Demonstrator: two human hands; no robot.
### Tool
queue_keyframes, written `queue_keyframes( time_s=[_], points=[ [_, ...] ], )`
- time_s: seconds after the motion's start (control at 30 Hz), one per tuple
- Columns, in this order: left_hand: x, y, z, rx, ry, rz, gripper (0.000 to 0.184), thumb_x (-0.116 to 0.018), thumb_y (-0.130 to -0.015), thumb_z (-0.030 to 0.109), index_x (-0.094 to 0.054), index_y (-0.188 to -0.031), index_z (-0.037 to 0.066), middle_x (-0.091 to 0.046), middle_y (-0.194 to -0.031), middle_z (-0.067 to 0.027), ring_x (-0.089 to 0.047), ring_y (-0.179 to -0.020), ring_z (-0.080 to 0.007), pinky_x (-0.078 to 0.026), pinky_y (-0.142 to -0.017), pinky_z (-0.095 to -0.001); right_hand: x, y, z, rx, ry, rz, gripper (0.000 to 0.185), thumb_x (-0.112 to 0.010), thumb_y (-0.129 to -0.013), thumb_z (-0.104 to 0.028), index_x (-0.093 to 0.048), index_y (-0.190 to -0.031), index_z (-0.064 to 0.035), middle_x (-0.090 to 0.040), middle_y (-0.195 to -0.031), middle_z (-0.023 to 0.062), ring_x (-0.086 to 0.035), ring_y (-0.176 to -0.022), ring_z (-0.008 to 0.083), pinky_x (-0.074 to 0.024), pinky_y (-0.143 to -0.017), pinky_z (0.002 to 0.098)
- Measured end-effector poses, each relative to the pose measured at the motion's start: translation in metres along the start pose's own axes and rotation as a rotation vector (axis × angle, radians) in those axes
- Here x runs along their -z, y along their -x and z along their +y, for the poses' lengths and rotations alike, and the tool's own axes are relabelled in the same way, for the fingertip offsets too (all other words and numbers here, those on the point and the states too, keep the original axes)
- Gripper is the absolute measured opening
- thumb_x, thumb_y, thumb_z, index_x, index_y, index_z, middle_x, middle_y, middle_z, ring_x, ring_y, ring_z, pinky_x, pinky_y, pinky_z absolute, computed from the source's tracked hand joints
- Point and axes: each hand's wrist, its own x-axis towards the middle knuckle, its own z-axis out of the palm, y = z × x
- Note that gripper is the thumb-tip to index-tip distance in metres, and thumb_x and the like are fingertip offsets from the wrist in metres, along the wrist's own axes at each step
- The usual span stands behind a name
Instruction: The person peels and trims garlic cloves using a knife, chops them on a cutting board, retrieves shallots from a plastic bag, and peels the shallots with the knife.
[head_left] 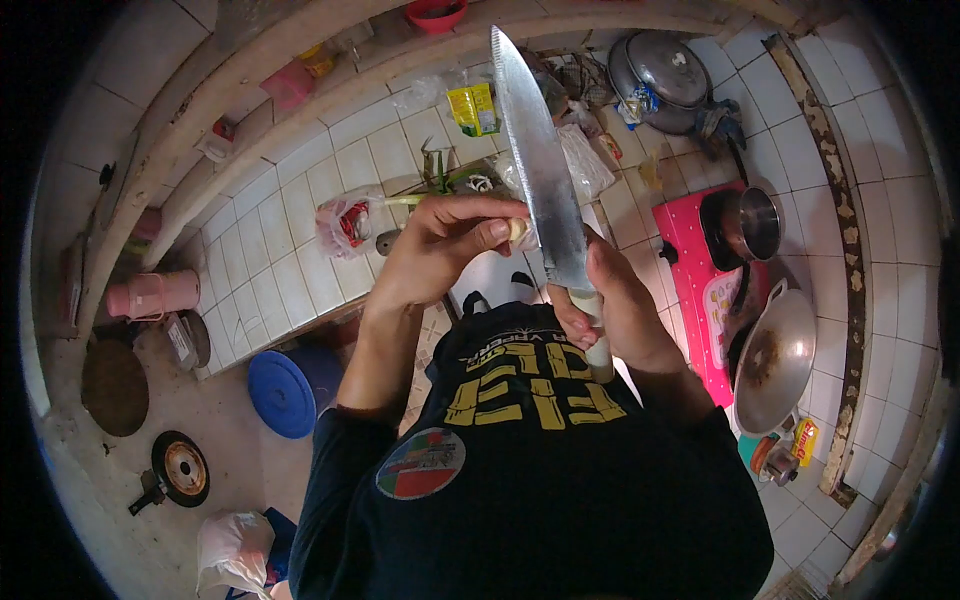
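My right hand (622, 305) is closed around the pale handle of a large kitchen knife (543, 160), its broad blade pointing up and away from me. Between the thumb and fingers of my left hand (440, 245) is a small pale garlic clove (517, 230). The clove lies right beside the lower part of the blade; whether the edge touches it I cannot tell. Both hands are in front of my chest, above the tiled counter's front edge.
Behind my hands, the tiled counter (290, 235) holds a plastic bag (345, 222), green stalks (440, 180) and a yellow packet (473, 110). To the right are a pink stove (690, 290), a wok (775, 350) and a lidded pot (665, 75). A blue bucket (290, 395) stands at lower left.
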Motion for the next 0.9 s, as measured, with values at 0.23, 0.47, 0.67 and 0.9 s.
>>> queue_keyframes(
  time_s=[0.23, 0.47, 0.67, 0.9],
  points=[
    [-0.019, 0.003, -0.004, -0.046, 0.025, 0.134, 0.021, -0.063, -0.088, 0.001, -0.065, -0.108, -0.003, -0.069, -0.090, -0.0082, -0.064, -0.082, -0.0127, -0.052, -0.074, -0.0267, -0.003, -0.003, -0.002, 0.043, -0.051, 0.048, 0.063, -0.033, -0.097, -0.057, -0.037, -0.132, -0.0042, -0.042, -0.057, 0.0006, -0.037, -0.041, 0.0060, -0.0332, -0.039, 0.0211],
    [-0.003, -0.006, -0.025, 0.016, 0.068, 0.292, 0.014, -0.065, -0.084, -0.002, -0.066, -0.098, -0.003, -0.069, -0.095, -0.0093, -0.065, -0.088, -0.0144, -0.052, -0.080, -0.0269, 0.013, -0.022, 0.013, 0.035, -0.016, 0.035, 0.061, -0.033, -0.098, -0.056, -0.037, -0.133, -0.0067, -0.041, -0.056, -0.0003, -0.038, -0.042, 0.0060, -0.0340, -0.040, 0.0209],
    [0.071, -0.019, -0.142, 0.192, 0.297, 0.691, 0.015, -0.064, -0.086, 0.005, -0.064, -0.101, 0.001, -0.067, -0.085, -0.0042, -0.062, -0.080, -0.0129, -0.048, -0.073, -0.0225, 0.090, -0.110, 0.094, -0.176, 0.077, 0.260, 0.047, -0.033, -0.097, -0.055, -0.046, -0.111, -0.0115, -0.042, -0.055, 0.0007, -0.038, -0.038, 0.0101, -0.0330, -0.037, 0.0257],
    [0.108, 0.031, -0.269, 0.460, 0.251, 0.692, 0.015, -0.069, -0.082, 0.009, -0.065, -0.096, 0.007, -0.065, -0.082, -0.0018, -0.061, -0.078, -0.0110, -0.045, -0.069, -0.0230, 0.162, -0.220, 0.211, -0.427, 0.165, 0.424, 0.039, -0.034, -0.097, -0.050, -0.047, -0.111, -0.0157, -0.045, -0.059, 0.0017, -0.040, -0.039, 0.0116, -0.0362, -0.036, 0.0290]
  ],
)
